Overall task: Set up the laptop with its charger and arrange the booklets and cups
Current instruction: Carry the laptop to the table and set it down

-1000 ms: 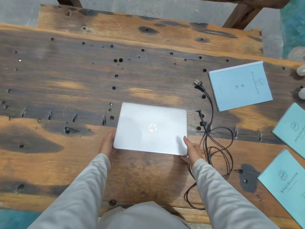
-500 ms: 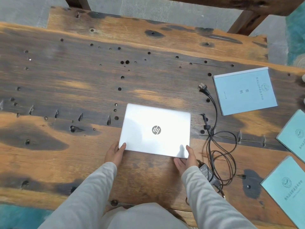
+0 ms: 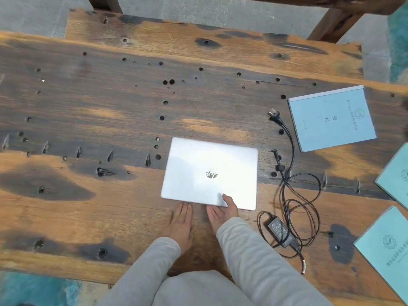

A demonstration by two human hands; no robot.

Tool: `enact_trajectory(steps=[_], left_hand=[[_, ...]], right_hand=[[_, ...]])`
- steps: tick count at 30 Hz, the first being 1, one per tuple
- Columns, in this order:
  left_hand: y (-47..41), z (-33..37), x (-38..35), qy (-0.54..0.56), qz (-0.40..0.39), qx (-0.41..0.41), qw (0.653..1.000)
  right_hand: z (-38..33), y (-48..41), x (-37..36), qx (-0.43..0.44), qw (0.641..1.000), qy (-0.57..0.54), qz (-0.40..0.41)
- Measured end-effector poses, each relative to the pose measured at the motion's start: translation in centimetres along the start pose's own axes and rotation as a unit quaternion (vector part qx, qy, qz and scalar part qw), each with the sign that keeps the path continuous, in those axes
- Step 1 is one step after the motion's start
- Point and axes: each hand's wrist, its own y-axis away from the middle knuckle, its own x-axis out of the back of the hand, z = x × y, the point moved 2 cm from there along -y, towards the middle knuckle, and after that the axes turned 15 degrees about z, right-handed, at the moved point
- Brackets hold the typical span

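A closed silver laptop (image 3: 209,173) lies flat at the middle of the wooden table (image 3: 110,111). My left hand (image 3: 182,224) rests flat on the wood, its fingertips at the laptop's front edge. My right hand (image 3: 220,212) pinches that front edge, thumb on the lid and fingers tucked beneath. To the right lies the black charger brick (image 3: 280,231) with its looped cable (image 3: 304,195), the wall plug (image 3: 273,114) and the loose barrel tip (image 3: 274,152). Three light blue booklets lie at the right: far (image 3: 331,120), middle (image 3: 395,173), near (image 3: 386,250). No cups are in view.
The tabletop is pitted with holes and dark stains. A second plank (image 3: 198,34) sits along the far side, with dark wooden frame legs (image 3: 331,25) behind it. The table's near edge runs just in front of my body.
Both hands slid from the laptop's front corners toward the middle of its front edge. The left now lies flat on the table and the right thumb sits on the lid.
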Motion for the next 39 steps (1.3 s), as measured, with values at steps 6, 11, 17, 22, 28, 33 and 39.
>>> enact_trajectory(steps=[6, 11, 17, 22, 28, 33, 39], left_hand=[[0.0, 0.5, 1.6, 0.081, 0.161, -0.041, 0.983], [-0.3, -0.1, 1.2, 0.032, 0.101, -0.026, 0.994], [-3.0, 0.2, 2.7, -0.025, 0.024, 0.021, 0.999], [-3.5, 0.0, 2.9, -0.040, -0.036, 0.042, 0.998], [-3.8, 0.3, 3.2, -0.029, -0.051, 0.048, 0.997], [-4.2, -0.1, 3.1, -0.021, -0.073, 0.055, 0.996], [-4.0, -0.7, 3.5, -0.030, -0.081, 0.035, 0.996]], right_hand=[[-0.2, 0.5, 0.5, -0.007, 1.000, 0.000, -0.007], [-0.4, 1.0, 0.3, -0.009, 1.000, 0.003, 0.002], [-0.6, 1.6, 0.4, -0.013, 1.000, 0.006, 0.000], [-0.6, 1.7, 0.3, -0.014, 1.000, 0.002, -0.002], [-0.8, 2.8, 0.3, -0.015, 1.000, 0.006, -0.003], [-1.5, 4.9, 0.2, -0.020, 1.000, 0.009, -0.018], [-3.5, 8.7, -0.5, -0.029, 0.998, 0.021, -0.051]])
